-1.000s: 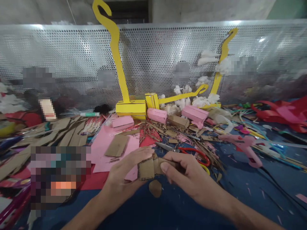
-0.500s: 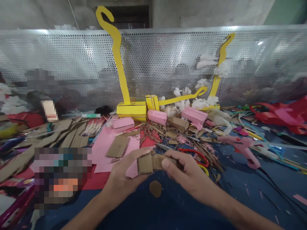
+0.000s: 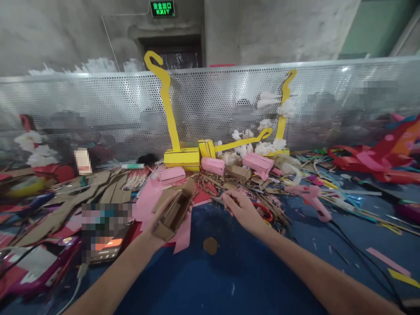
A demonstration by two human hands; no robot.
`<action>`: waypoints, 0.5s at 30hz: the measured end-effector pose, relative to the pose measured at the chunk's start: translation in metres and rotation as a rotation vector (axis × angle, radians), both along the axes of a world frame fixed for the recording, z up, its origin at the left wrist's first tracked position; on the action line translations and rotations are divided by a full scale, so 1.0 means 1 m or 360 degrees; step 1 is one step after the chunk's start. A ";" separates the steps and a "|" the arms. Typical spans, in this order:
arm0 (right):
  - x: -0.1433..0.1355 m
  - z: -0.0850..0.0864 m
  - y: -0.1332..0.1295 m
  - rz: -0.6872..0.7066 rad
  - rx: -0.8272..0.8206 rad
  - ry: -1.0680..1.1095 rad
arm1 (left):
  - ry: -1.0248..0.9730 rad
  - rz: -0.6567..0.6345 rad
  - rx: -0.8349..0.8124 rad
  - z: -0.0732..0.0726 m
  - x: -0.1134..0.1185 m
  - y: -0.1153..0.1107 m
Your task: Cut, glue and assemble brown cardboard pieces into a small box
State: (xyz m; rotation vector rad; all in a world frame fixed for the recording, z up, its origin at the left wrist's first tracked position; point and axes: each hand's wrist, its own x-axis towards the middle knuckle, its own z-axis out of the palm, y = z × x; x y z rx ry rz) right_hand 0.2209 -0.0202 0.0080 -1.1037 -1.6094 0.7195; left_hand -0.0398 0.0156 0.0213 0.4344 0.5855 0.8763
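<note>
My left hand is wrapped round a small brown cardboard box, which is tilted with its open hollow side showing. Pink sheets lie under and beside that hand. My right hand is apart from the box, its fingers pressed together near the tip of the scissors with red and yellow handles; whether it pinches anything is too small to tell. A round brown cardboard piece lies on the blue table between my forearms.
Pink boxes, a yellow box with a tall hook and cardboard scraps line the back, before a perforated metal screen. A pink glue gun with a black cord lies right. Cardboard strips and a purple item are at left.
My right hand has let go of the cardboard and moved away towards the scissors. My left hand has turned the box so its hollow inside shows. The view has tilted up.
</note>
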 end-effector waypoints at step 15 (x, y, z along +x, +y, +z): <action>-0.003 0.007 -0.018 0.0011 0.0162 -0.0380 | 0.0177 0.0091 0.0108 0.003 0.024 -0.018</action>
